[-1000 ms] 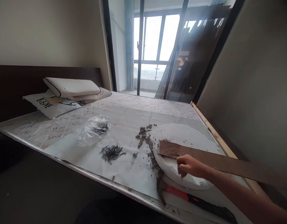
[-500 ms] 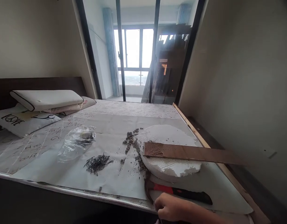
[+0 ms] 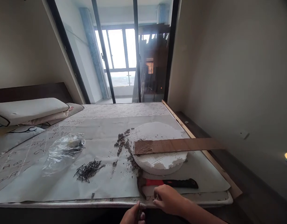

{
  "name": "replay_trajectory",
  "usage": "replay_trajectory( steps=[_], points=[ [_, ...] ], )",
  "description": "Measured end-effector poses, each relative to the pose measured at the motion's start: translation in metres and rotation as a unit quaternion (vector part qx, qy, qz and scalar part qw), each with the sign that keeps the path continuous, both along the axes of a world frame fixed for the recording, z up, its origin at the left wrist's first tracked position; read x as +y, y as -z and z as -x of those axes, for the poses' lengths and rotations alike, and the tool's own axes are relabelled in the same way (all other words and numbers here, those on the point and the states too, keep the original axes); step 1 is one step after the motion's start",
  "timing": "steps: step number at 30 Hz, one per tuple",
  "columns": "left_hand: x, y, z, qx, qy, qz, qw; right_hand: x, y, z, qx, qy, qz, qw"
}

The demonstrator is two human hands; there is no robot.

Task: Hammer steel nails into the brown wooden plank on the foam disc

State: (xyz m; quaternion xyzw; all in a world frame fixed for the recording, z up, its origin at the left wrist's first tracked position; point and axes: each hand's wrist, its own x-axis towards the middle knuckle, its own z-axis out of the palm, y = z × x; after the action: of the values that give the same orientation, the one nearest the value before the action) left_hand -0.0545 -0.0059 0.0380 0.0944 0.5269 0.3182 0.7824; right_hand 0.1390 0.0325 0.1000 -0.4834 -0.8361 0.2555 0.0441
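Right now your right hand (image 3: pixel 168 199) rests loosely curled at the mattress edge, gripping nothing clearly, just short of the hammer (image 3: pixel 166 183) lying beyond its knuckles. Your left hand (image 3: pixel 134 216) sits beside it, fingers closed; what it pinches I cannot tell. Nails (image 3: pixel 87 169) lie farther left.

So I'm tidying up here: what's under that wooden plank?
The plank lies across a round white foam disc, its right end sticking out past it. Whatever foam sits directly beneath the plank is covered.
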Motion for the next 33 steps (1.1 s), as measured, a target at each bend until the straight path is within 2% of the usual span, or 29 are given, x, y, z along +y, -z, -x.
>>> replay_trajectory(
  steps=[1,2,3,4,5,6,7,8,9,11,13,16,23,28,33],
  points=[
    [0.014,-0.003,0.010,0.083,0.008,-0.049,0.995,0.004,0.005,-0.011,0.002,0.041,-0.024,0.999],
    [0.029,-0.007,0.020,0.189,0.035,-0.102,0.976,0.009,0.011,-0.022,-0.012,0.076,-0.044,0.996],
    [0.045,-0.012,0.030,0.308,0.081,-0.157,0.935,0.013,0.019,-0.034,-0.039,0.101,-0.066,0.992],
    [0.062,-0.016,0.040,0.416,0.131,-0.224,0.872,0.017,0.027,-0.046,-0.078,0.127,-0.089,0.985],
    [0.079,-0.018,0.050,0.502,0.186,-0.285,0.795,0.021,0.034,-0.056,-0.128,0.148,-0.106,0.975],
    [0.094,-0.020,0.058,0.588,0.224,-0.312,0.712,0.024,0.042,-0.066,-0.151,0.157,-0.106,0.970],
    [0.108,-0.021,0.064,0.648,0.267,-0.304,0.645,0.026,0.049,-0.073,-0.170,0.160,-0.103,0.967],
    [0.121,-0.020,0.069,0.688,0.305,-0.284,0.594,0.028,0.054,-0.079,-0.183,0.156,-0.098,0.966],
    [0.131,-0.018,0.073,0.716,0.330,-0.265,0.556,0.030,0.059,-0.083,-0.188,0.149,-0.092,0.966],
    [0.145,-0.013,0.076,0.741,0.359,-0.242,0.513,0.033,0.064,-0.088,-0.196,0.134,-0.091,0.967],
    [0.152,-0.009,0.078,0.749,0.369,-0.242,0.494,0.037,0.066,-0.088,-0.197,0.123,-0.098,0.968],
    [0.155,-0.006,0.079,0.752,0.376,-0.250,0.481,0.043,0.064,-0.088,-0.190,0.111,-0.102,0.970],
    [0.159,-0.014,0.089,0.771,0.364,-0.234,0.468,0.046,0.044,-0.086,-0.164,0.071,-0.094,0.979],
    [0.161,-0.020,0.085,0.783,0.347,-0.210,0.472,0.026,0.031,-0.088,-0.144,0.094,-0.095,0.981],
    [0.165,-0.028,0.085,0.788,0.327,-0.243,0.462,-0.016,0.032,-0.098,-0.118,0.145,-0.061,0.980]
  ],
)
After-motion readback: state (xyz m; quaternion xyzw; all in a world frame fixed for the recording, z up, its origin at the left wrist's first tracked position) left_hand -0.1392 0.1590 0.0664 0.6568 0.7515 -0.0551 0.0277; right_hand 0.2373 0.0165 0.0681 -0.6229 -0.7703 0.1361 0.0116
